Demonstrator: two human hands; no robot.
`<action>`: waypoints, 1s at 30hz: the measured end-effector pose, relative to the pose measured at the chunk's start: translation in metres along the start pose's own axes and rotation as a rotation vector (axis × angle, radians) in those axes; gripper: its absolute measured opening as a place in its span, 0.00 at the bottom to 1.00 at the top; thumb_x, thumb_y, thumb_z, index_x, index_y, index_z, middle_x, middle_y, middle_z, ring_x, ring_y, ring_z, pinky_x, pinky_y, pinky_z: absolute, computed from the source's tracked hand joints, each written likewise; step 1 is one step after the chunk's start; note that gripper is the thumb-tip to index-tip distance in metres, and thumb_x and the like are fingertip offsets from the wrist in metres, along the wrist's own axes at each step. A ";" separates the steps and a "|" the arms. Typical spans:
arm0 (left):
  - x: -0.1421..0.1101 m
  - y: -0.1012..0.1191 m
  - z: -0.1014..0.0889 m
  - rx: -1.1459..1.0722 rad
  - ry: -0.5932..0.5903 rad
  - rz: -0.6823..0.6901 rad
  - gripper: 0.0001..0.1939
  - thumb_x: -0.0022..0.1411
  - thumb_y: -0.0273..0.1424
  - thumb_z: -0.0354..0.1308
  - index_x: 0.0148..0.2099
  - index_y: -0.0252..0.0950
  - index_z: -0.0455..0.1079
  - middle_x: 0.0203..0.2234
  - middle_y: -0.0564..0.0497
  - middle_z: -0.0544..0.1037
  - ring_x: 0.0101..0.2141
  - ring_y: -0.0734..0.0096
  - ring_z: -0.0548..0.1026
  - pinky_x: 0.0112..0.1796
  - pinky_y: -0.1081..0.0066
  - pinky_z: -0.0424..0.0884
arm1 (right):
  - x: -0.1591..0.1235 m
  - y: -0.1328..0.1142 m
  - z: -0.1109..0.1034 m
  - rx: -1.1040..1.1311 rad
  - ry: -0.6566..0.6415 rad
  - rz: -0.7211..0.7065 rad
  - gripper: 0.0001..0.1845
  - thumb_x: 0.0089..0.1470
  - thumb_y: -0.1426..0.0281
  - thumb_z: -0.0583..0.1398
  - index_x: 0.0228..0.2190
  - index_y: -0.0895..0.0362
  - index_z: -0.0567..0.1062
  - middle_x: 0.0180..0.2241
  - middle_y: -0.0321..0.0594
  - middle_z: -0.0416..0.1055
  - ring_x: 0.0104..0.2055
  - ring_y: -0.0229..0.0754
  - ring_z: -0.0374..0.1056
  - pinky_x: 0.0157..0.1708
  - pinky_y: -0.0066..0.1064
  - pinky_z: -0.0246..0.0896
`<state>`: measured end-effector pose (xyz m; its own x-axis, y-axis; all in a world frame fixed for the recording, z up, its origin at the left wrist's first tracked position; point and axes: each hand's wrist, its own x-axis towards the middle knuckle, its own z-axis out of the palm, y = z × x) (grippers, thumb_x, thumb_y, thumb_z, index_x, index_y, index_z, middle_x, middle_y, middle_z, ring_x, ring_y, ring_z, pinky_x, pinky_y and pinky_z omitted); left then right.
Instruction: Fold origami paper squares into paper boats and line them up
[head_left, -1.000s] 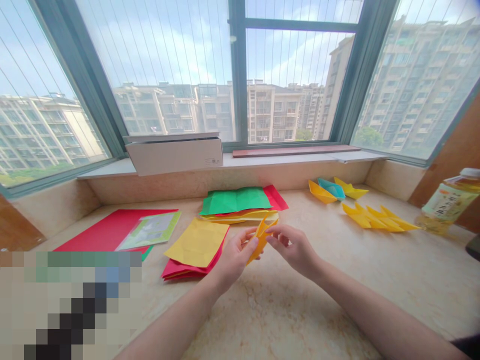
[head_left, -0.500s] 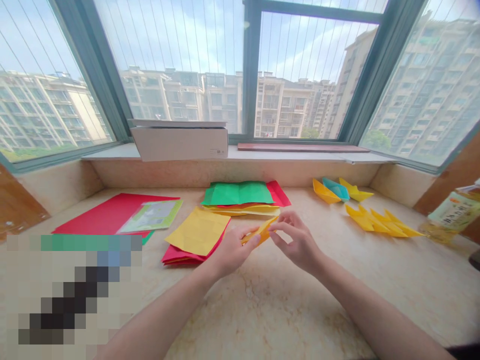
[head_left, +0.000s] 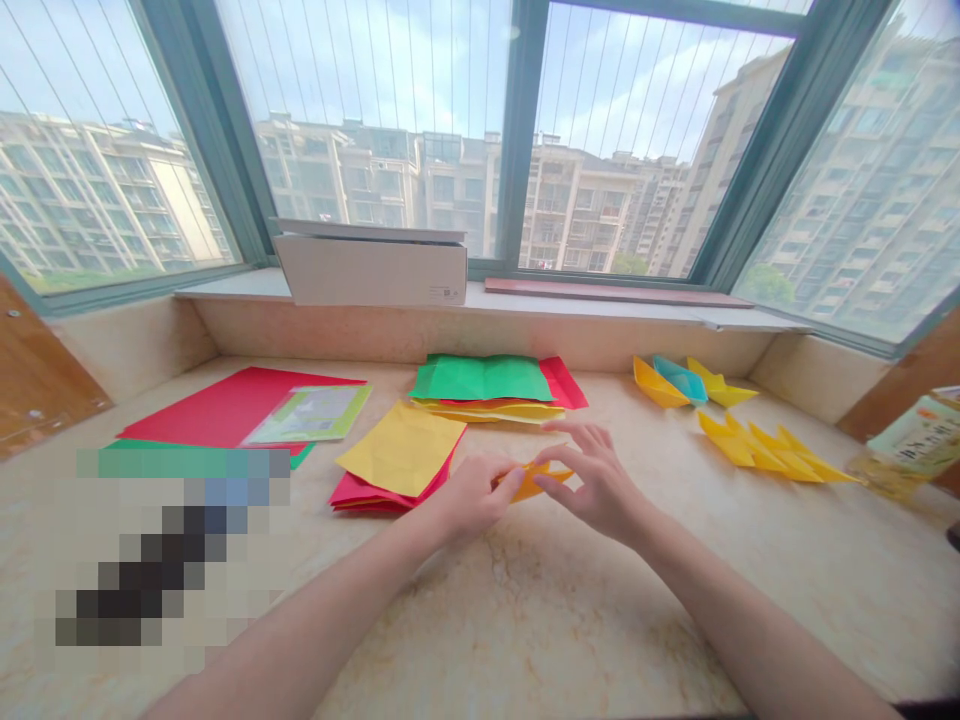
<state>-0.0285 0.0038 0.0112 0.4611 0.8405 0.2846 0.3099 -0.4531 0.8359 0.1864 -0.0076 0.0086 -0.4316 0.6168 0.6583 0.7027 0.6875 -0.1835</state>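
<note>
A small folded piece of orange-yellow paper [head_left: 531,488] is held just above the counter. My left hand [head_left: 480,492] is closed on its left end, thumb on the near side. Round the right end curve the thumb and index finger of my right hand [head_left: 600,478], which touch the paper, while the other fingers are raised. Part of the paper is hidden behind my fingers. Just left of my left hand lies a stack of yellow and red sheets [head_left: 405,450].
Behind my hands are creased green paper [head_left: 484,378] and more red and yellow sheets. Folded paper boats [head_left: 679,380] and pointed yellow paper shapes [head_left: 772,448] sit at the right, near a bottle [head_left: 915,440]. Red sheets [head_left: 210,405] and a clear packet [head_left: 311,412] lie left.
The paper has tilted lower and flatter between my hands. My right thumb and index finger have moved further apart round its end. The whole view has shifted slightly.
</note>
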 end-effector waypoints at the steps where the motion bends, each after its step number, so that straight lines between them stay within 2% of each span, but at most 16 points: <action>1: 0.000 0.001 0.000 0.063 -0.059 0.007 0.20 0.66 0.42 0.51 0.30 0.34 0.75 0.22 0.52 0.75 0.26 0.69 0.70 0.30 0.71 0.63 | 0.000 0.000 0.000 0.000 -0.016 0.004 0.05 0.57 0.66 0.64 0.38 0.51 0.78 0.52 0.44 0.69 0.53 0.52 0.65 0.55 0.48 0.54; 3: -0.001 0.002 -0.001 0.183 -0.153 0.024 0.21 0.69 0.40 0.47 0.31 0.34 0.74 0.24 0.51 0.75 0.27 0.69 0.70 0.31 0.71 0.63 | 0.000 -0.001 0.000 0.010 -0.046 0.012 0.04 0.57 0.68 0.64 0.36 0.51 0.77 0.51 0.44 0.70 0.53 0.51 0.66 0.55 0.48 0.54; 5: -0.002 0.003 -0.001 0.240 -0.180 0.045 0.22 0.70 0.39 0.44 0.32 0.34 0.73 0.25 0.51 0.75 0.28 0.69 0.70 0.31 0.71 0.62 | 0.000 -0.002 0.000 0.032 -0.068 0.014 0.02 0.57 0.69 0.63 0.35 0.51 0.77 0.49 0.44 0.71 0.52 0.50 0.67 0.55 0.48 0.54; 10: -0.004 0.004 0.000 0.299 -0.191 0.075 0.21 0.71 0.37 0.43 0.34 0.34 0.73 0.26 0.51 0.76 0.28 0.70 0.70 0.31 0.71 0.62 | -0.001 0.000 0.002 0.096 -0.101 -0.008 0.01 0.59 0.69 0.63 0.35 0.52 0.76 0.44 0.42 0.72 0.49 0.47 0.69 0.52 0.44 0.56; 19: -0.005 0.005 0.000 0.376 -0.221 0.073 0.21 0.72 0.35 0.42 0.36 0.34 0.74 0.29 0.50 0.78 0.29 0.70 0.73 0.32 0.71 0.63 | -0.001 0.005 0.005 0.140 -0.084 -0.074 0.01 0.60 0.70 0.62 0.35 0.52 0.76 0.36 0.38 0.74 0.40 0.44 0.68 0.46 0.40 0.57; 30: -0.004 0.004 -0.001 0.403 -0.198 0.109 0.20 0.71 0.35 0.43 0.33 0.34 0.72 0.26 0.51 0.76 0.28 0.71 0.70 0.30 0.71 0.60 | -0.001 0.006 0.007 0.190 -0.082 -0.075 0.03 0.63 0.70 0.60 0.36 0.53 0.75 0.34 0.37 0.74 0.39 0.42 0.67 0.44 0.39 0.57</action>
<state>-0.0298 -0.0013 0.0138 0.6471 0.7259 0.2329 0.5311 -0.6484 0.5454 0.1869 -0.0020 0.0017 -0.5290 0.5848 0.6149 0.5508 0.7879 -0.2755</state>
